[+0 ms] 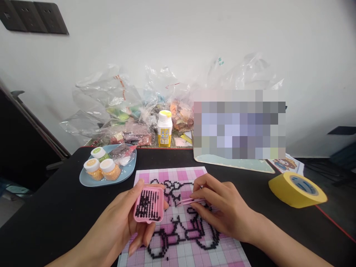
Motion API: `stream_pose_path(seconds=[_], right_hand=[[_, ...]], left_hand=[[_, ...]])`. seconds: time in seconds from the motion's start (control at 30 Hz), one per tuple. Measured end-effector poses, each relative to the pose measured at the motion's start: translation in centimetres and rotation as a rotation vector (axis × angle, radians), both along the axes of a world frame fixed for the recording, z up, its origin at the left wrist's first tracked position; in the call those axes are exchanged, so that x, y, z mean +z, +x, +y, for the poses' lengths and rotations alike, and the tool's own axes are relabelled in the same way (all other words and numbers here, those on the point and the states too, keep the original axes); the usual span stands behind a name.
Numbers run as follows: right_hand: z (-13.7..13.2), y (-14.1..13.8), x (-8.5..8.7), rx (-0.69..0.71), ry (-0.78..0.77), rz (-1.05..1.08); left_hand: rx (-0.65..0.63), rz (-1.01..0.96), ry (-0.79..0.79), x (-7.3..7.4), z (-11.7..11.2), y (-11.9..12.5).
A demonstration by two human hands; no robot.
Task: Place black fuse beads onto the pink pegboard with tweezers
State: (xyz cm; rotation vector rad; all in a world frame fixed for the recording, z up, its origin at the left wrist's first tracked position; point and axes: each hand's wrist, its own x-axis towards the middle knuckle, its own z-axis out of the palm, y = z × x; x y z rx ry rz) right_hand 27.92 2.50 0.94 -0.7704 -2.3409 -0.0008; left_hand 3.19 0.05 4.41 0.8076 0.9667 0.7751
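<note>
In my left hand [130, 211] is a small pink bead tray [162, 205], tilted toward me, with black beads lined up in its grooves. My right hand [219, 200] pinches pink tweezers [187, 201], whose tips point left, just over the board. Beneath both hands lies a pink and white checked pegboard [222, 256]. Black beads [158, 256] on it form curved outlines of a figure. My right hand covers part of the outline on the right, and the tray hides some on the left. Whether a bead sits in the tweezer tips is too small to tell.
On the left, a blue plate [86, 181] holds small bead jars [109, 170] and a bead bag [122, 154]. A white and yellow bottle [165, 128] stands behind, before plastic bags [111, 100]. Yellow tape [283, 191] lies at right, near a pale board [236, 164]. One area is pixelated.
</note>
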Motion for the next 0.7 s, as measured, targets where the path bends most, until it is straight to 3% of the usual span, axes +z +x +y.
stream_pose_path(seconds=[0.37, 0.7], right_hand=[[-0.41, -0.28, 0.61, -0.015, 0.095, 0.078], [-0.72, -0.49, 0.86, 0.025, 0.053, 0.082]], left_hand=[[-0.094, -0.006, -0.049, -0.30, -0.41, -0.02], [-0.179, -0.130, -0.075, -0.82, -0.55, -0.37]])
